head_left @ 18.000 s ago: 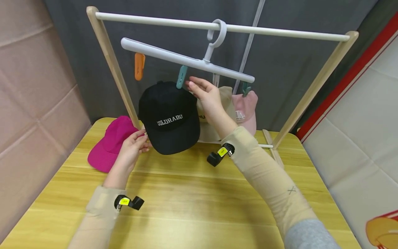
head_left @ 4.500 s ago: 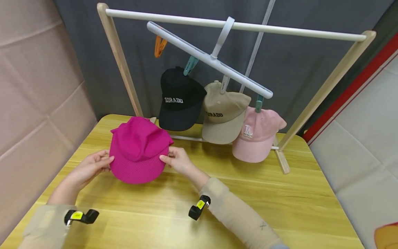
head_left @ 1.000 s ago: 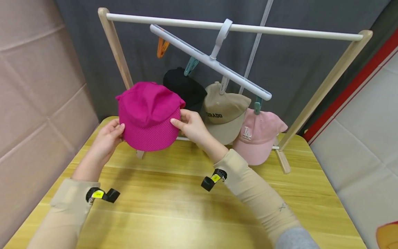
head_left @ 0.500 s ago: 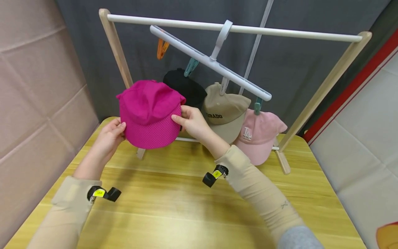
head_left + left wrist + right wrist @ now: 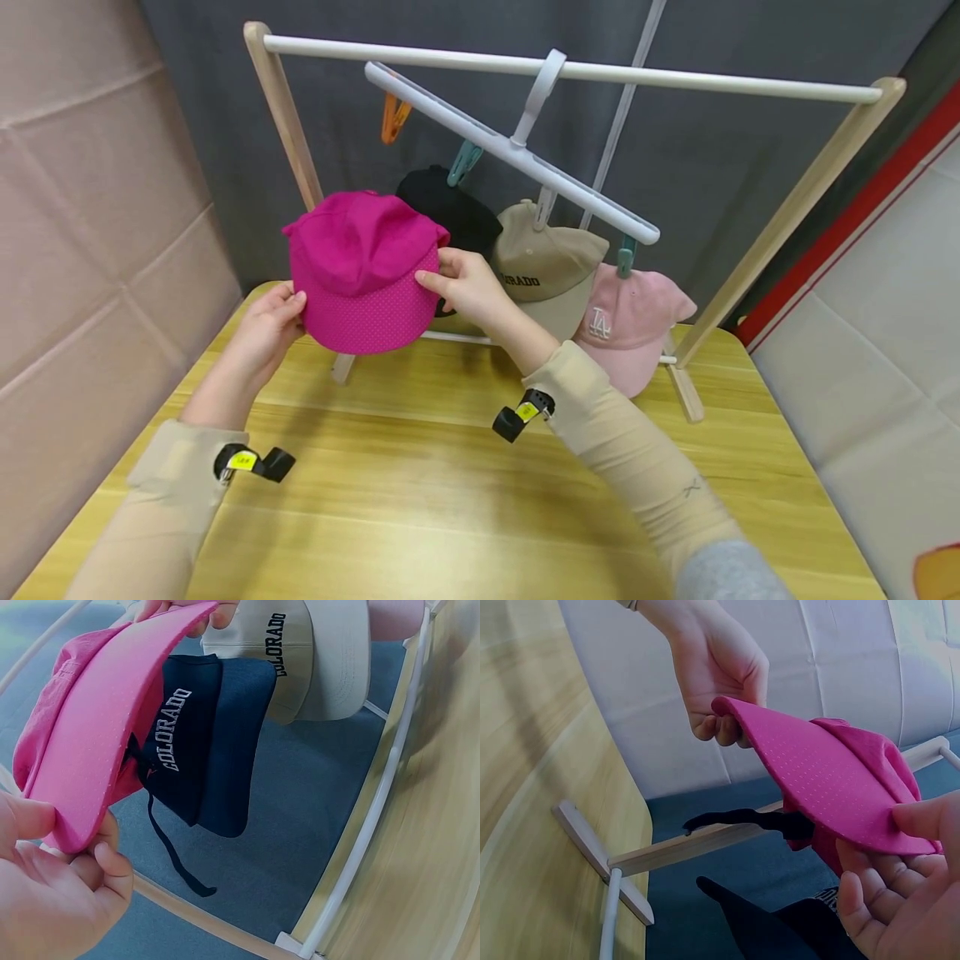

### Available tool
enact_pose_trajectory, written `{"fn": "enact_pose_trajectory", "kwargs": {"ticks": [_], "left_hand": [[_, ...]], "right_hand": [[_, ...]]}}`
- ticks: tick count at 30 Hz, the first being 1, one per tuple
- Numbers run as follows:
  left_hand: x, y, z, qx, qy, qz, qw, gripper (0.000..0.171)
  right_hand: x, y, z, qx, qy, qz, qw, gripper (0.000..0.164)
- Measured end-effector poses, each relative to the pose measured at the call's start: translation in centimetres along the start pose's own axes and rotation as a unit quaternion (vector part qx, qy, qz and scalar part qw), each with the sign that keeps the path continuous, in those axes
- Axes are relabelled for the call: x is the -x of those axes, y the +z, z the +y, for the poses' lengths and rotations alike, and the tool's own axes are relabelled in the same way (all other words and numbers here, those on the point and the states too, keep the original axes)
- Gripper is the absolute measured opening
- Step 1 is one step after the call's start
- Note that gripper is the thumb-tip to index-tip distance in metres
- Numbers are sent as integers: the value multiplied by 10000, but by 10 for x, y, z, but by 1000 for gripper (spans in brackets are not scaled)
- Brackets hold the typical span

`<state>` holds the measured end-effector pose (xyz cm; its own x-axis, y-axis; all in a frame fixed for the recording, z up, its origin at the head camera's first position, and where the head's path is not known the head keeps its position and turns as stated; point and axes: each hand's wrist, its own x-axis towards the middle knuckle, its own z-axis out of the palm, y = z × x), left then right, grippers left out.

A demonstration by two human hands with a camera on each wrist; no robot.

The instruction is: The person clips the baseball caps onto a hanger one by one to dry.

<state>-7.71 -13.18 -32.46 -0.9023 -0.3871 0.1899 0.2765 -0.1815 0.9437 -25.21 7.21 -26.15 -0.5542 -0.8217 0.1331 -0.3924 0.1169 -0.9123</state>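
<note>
A magenta baseball cap is held up in front of the rack's left side, clear of the table, its brim facing me. My left hand pinches the brim's left edge, thumb on top and fingers beneath. At the brim's right edge my right hand pinches it the same way. A dark strap dangles under the cap in the left wrist view. Behind it hangs a black cap, partly hidden, from a teal clip. An orange clip hangs unused above the magenta cap.
A white hanger slants down to the right from the rack's white rail. A beige cap and a light pink cap hang clipped from it. Wooden posts stand on the table.
The black cap was being clipped at first; later both hands took the magenta cap from the table and raised it toward the hanger's left end. Over the last second it rises only slightly.
</note>
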Motion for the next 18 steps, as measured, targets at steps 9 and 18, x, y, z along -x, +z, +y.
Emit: {"fn": "enact_pose_trajectory", "kwargs": {"ticks": [9,18], "left_hand": [[-2,2,-3,360,-30,56,9993,11],[-2,0,-3,371,58,58,9993,10]], "right_hand": [[-3,-3,-2,158,123,99,9998,19],[-6,-8,-10,193,269,822,9961,21]]}}
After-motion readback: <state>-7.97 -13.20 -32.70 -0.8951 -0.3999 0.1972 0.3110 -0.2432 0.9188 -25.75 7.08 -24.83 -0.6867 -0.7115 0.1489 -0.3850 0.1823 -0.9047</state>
